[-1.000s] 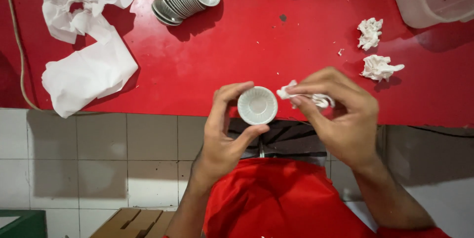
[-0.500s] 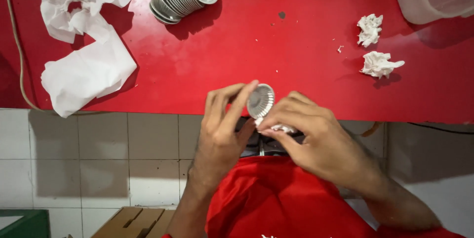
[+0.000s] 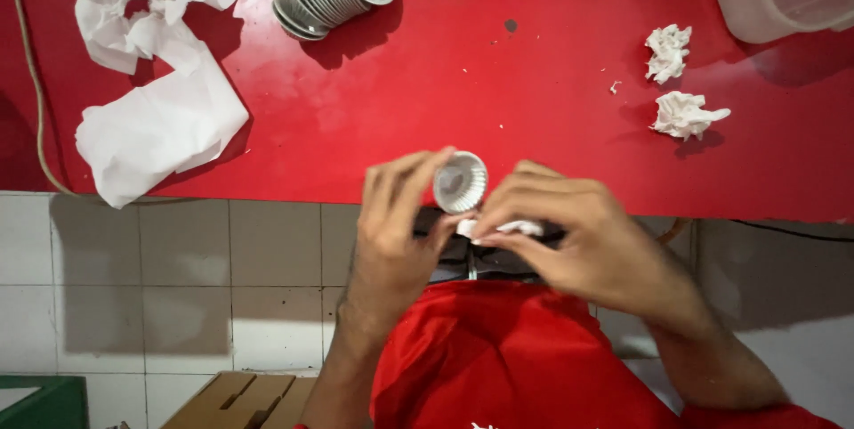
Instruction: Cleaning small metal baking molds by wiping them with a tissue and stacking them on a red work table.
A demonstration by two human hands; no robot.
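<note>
Hands meet just off the red bench (image 3: 534,109) edge: our left hand (image 3: 391,242) grips a small fluted cup (image 3: 460,182), tilted sideways, exposing its wall. Our right hand (image 3: 587,242) pinches a tissue scrap (image 3: 498,228) beneath it, seemingly for wiping.

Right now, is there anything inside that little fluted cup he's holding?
The small fluted metal cup in the left hand looks empty inside. The right hand pinches a tissue piece just below; the cup's underside is hidden.

Silver fluted cup (image 3: 460,182), red table (image 3: 498,109)
</note>
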